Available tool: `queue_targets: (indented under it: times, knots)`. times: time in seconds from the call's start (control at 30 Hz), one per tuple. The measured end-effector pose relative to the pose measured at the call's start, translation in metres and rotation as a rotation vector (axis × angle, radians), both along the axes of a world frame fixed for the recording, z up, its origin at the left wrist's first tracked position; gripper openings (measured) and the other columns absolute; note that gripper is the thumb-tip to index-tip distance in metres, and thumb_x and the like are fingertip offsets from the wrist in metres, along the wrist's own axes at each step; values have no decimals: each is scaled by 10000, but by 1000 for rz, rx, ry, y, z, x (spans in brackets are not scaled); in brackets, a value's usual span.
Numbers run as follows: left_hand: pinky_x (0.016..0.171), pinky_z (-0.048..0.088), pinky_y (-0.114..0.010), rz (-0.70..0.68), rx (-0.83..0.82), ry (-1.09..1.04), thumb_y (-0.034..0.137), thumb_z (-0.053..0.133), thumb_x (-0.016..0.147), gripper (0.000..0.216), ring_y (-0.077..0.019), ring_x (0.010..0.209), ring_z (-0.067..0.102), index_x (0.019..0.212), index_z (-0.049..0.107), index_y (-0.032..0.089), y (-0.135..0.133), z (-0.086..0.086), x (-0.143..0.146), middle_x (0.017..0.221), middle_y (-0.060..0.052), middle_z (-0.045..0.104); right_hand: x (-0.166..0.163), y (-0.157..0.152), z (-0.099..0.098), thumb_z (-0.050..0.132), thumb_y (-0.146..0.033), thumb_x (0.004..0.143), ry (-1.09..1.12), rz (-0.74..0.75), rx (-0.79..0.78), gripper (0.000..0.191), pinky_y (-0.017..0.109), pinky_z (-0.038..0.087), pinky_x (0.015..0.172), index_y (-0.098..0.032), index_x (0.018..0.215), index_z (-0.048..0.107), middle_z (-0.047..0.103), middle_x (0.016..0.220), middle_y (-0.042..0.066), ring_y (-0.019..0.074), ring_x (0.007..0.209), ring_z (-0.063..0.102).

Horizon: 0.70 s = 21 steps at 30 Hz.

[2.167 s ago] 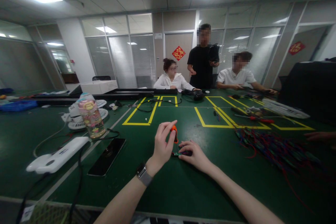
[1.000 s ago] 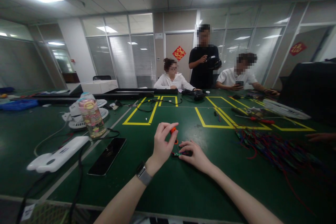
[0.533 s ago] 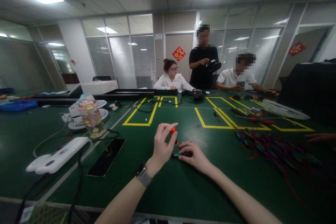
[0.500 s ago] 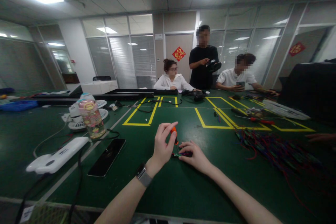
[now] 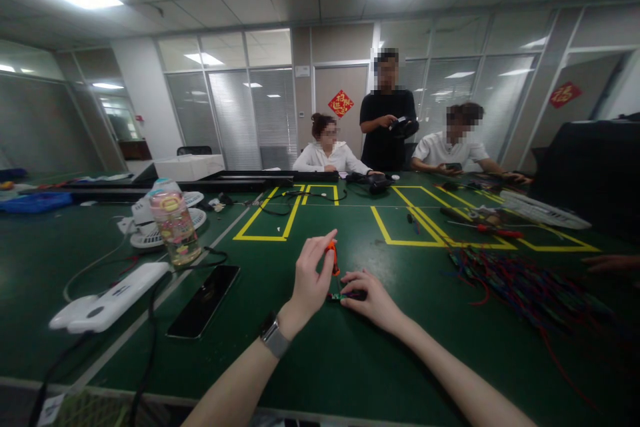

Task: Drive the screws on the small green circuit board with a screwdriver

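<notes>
My left hand (image 5: 311,273), with a watch on its wrist, has its fingers closed around the orange handle of a small screwdriver (image 5: 333,259). The screwdriver stands nearly upright, its thin shaft pointing down at a small green circuit board (image 5: 335,296) on the table. Whether the tip touches the board is too small to tell. My right hand (image 5: 369,297) pinches the board's right end from the side, close to the shaft. A dark part beneath its fingers is mostly hidden.
To the left lie a black phone (image 5: 204,300), a white device (image 5: 113,297) and a drink bottle (image 5: 175,227). A heap of wired boards (image 5: 525,287) spreads at the right, near another person's hand (image 5: 613,264). Yellow tape (image 5: 260,238) marks the green table. Three people are across it.
My left fingers have shifted slightly around the orange handle, which shows a different side. My right hand and the board stay in place.
</notes>
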State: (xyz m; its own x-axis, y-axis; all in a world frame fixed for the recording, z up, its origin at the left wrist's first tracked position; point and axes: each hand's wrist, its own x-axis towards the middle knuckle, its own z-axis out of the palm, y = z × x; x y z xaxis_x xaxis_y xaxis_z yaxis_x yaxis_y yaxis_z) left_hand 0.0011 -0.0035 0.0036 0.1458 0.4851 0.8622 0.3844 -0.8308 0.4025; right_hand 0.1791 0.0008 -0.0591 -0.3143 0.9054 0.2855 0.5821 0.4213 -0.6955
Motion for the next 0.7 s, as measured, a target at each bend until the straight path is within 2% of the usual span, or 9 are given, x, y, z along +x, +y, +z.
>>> queue_targets:
  times: [0.27, 0.5, 0.7]
  knots:
    - [730, 481, -289, 43, 8, -24, 226, 583, 916, 184, -167, 812, 565, 1078, 667, 210, 4, 0, -1, 860, -29, 570, 0, -2, 2, 738, -266, 750, -5, -2, -8, 87, 578, 143, 1164, -233, 824, 769, 695, 1146, 83, 261, 1158, 599]
    - [820, 491, -301, 10, -5, -42, 163, 420, 974, 335, -178, 944, 595, 1259, 593, 201, 0, 1, 0, 1026, -69, 610, 0, 0, 0, 738, -274, 748, -6, 6, -11, 96, 583, 158, 1157, -235, 829, 769, 699, 1145, 82, 271, 1167, 593]
    - [755, 486, -282, 48, 41, -44, 185, 539, 929, 220, -167, 857, 574, 1110, 664, 193, 3, -1, 0, 906, -44, 573, 0, 0, 1, 744, -266, 743, -13, -1, -8, 101, 574, 150, 1161, -228, 833, 770, 699, 1146, 85, 262, 1160, 596]
